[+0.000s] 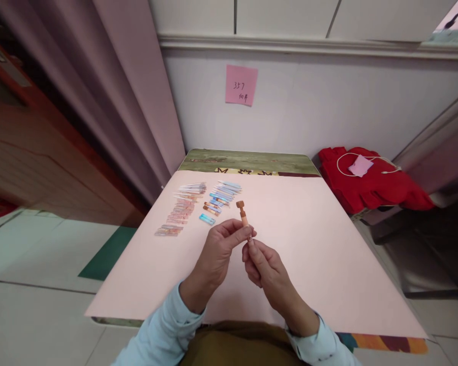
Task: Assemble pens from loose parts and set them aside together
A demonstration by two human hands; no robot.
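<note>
Above the middle of the table, my left hand [219, 249] pinches a slim pen [244, 219] between thumb and fingers. The pen stands nearly upright, with a chunky brown top and a paler barrel. My right hand [265, 267] grips its lower end just below the left fingers, and that end is mostly hidden. Beyond my left hand lie a short light-blue piece [207, 219] and several brown-and-blue pieces [212, 207]. Behind them is a row of blue pens or pencils [226, 189].
Farther left run rows of pinkish slim sticks [180, 211] and whitish ones [190, 190]. Pale pink paper [320, 284] covers the table. A red cloth [369, 188] with a white cable lies at the right. A pink note [241, 85] is stuck on the wall.
</note>
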